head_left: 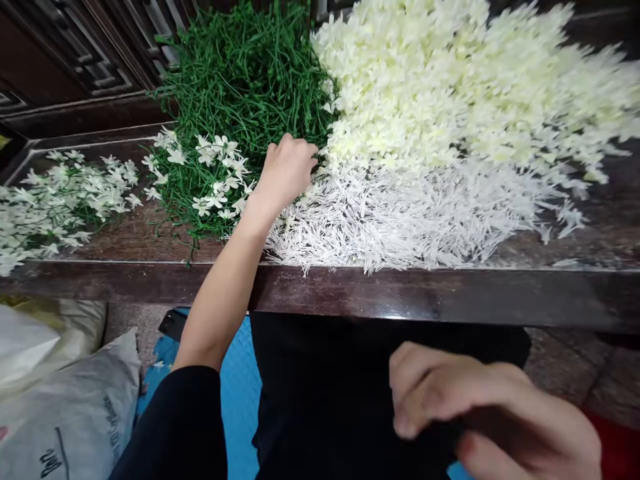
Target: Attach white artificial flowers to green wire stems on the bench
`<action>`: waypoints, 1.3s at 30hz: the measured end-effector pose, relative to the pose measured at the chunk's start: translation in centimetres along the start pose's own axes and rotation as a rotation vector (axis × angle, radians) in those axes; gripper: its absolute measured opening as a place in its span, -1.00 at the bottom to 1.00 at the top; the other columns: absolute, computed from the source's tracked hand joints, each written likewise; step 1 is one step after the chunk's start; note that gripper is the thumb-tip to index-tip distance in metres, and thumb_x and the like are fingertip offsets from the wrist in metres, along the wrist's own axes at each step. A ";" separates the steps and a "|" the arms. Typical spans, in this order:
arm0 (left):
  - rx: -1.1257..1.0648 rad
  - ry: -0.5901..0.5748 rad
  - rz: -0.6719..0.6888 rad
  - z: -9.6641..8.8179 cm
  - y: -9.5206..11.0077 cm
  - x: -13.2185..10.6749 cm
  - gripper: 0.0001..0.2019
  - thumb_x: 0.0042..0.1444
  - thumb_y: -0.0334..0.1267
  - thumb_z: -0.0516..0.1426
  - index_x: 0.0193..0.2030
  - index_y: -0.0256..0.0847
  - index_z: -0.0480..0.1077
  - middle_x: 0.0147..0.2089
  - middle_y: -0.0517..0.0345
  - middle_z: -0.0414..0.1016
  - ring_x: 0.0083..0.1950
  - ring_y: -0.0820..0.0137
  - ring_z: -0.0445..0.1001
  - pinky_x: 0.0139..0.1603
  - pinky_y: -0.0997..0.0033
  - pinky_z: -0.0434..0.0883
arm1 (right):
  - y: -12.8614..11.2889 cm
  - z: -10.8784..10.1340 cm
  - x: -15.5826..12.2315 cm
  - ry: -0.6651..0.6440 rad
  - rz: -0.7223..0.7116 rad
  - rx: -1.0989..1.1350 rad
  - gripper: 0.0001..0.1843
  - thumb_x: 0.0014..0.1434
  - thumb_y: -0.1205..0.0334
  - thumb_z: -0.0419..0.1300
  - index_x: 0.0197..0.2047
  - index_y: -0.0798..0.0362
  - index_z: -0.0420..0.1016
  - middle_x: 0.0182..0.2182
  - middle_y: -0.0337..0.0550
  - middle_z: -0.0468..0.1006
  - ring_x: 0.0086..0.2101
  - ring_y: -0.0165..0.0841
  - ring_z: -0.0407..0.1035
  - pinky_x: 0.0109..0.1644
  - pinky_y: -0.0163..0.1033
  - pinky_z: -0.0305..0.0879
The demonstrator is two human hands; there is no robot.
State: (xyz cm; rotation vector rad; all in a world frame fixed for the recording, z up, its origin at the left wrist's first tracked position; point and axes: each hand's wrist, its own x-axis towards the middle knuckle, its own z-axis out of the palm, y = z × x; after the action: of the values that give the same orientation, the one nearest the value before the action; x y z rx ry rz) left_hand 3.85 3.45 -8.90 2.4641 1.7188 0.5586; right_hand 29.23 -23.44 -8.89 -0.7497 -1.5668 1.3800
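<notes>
My left hand [290, 163] reaches to the border between a heap of green plastic stems [250, 73] and a heap of cream-white artificial petals [400, 87]. Its fingers are curled down, and their tips and whatever they pinch are hidden. Just below it lies a pile of thin white stamen-like pieces [390, 213]. Assembled white flowers on green stems [217, 173] rest left of my left wrist. My right hand [490, 407] hovers over my dark-clothed lap, somewhat blurred. Its fingers are bent, the thumb stands apart from them, and nothing shows between.
The heaps lie on a dark wooden bench [350, 290] with a raised front edge and a carved back. More assembled white flowers [65, 200] lie at the far left. White sacks [85, 393] stand on the floor below, near a blue mat [240, 393].
</notes>
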 end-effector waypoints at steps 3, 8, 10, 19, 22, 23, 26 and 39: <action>-0.155 0.170 0.032 0.1 -1.5 0.6 -0.77 0.24 -0.37 0.08 -0.25 -0.14 0.59 -0.21 -0.09 0.65 0.03 0.01 0.49 0.16 -0.09 0.39 | -2.8 -2.8 7.8 0.053 -0.025 -0.313 -0.89 0.25 0.31 0.33 -0.21 -0.14 0.60 -0.43 -0.25 0.66 -0.42 -0.31 0.55 -0.34 -0.21 0.47; -0.384 0.476 0.044 -1.8 -1.3 0.6 -0.87 0.24 -0.15 0.18 -0.18 -0.05 0.54 -0.15 -0.02 0.64 0.04 0.09 0.51 0.21 0.03 0.41 | -0.8 -6.7 18.1 0.161 0.087 -0.822 -0.84 0.30 0.16 0.25 -0.22 0.02 0.63 -0.29 -0.01 0.68 -0.28 -0.13 0.58 -0.19 0.07 0.59; -0.428 0.560 0.024 -2.4 -0.5 0.3 -0.84 0.25 -0.08 0.19 -0.11 -0.03 0.50 -0.10 0.00 0.63 0.09 0.10 0.51 0.18 0.06 0.43 | 1.5 -7.6 21.6 0.117 0.083 -0.979 -0.76 0.32 0.24 0.19 -0.02 0.05 0.64 0.08 0.08 0.61 0.07 0.04 0.51 0.11 0.30 0.49; -0.819 0.574 0.006 -2.4 1.5 0.0 -0.85 0.31 -0.07 0.15 -0.19 -0.05 0.34 -0.21 0.13 0.52 -0.13 0.26 0.62 -0.13 0.18 0.57 | 6.5 -8.3 24.7 -0.045 -0.170 -1.154 -0.61 0.34 0.40 0.02 -0.05 0.17 0.70 -0.16 0.07 0.70 -0.03 -0.05 0.56 0.19 0.18 0.48; -0.951 0.534 0.014 -2.9 2.1 -0.1 -0.89 0.31 -0.10 0.13 -0.18 -0.02 0.30 -0.21 0.16 0.50 -0.22 0.31 0.60 -0.16 0.17 0.61 | 5.5 -8.8 24.2 0.086 -0.185 -1.078 -0.67 0.32 0.38 0.08 -0.12 0.08 0.71 -0.15 -0.01 0.72 -0.13 -0.14 0.61 0.09 0.12 0.55; -0.956 0.527 0.011 -2.9 2.1 -0.2 -0.90 0.32 -0.10 0.12 -0.15 -0.01 0.30 -0.19 0.16 0.50 -0.21 0.30 0.59 -0.17 0.17 0.61 | 5.1 -8.9 24.2 0.135 -0.188 -1.056 -0.69 0.30 0.38 0.10 -0.16 0.08 0.71 -0.16 -0.01 0.72 -0.17 -0.15 0.61 0.02 0.10 0.57; -0.809 0.485 0.006 -2.6 1.7 -0.3 -0.87 0.32 -0.08 0.12 -0.05 0.04 0.32 -0.14 0.14 0.53 -0.15 0.27 0.58 -0.15 0.17 0.60 | 4.0 -9.4 24.3 0.251 -0.139 -0.947 -0.78 0.23 0.39 0.19 -0.18 0.05 0.68 -0.19 -0.07 0.72 -0.19 -0.17 0.61 -0.03 0.04 0.58; -0.487 0.278 0.172 0.0 4.6 -1.4 -0.89 0.25 -0.16 0.25 -0.17 -0.06 0.62 -0.14 0.15 0.68 -0.10 0.29 0.58 0.05 0.20 0.49 | 1.5 -8.5 23.7 0.199 0.063 -0.270 -0.77 -0.03 0.42 0.43 -0.29 0.04 0.55 -0.44 -0.20 0.69 -0.35 -0.24 0.62 -0.23 -0.12 0.56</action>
State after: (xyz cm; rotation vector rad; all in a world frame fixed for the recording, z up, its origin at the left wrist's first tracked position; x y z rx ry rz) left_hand 7.49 0.52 -7.96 2.2609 1.2459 1.2232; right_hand 26.75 1.34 -5.15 -1.0737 -1.5977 1.1109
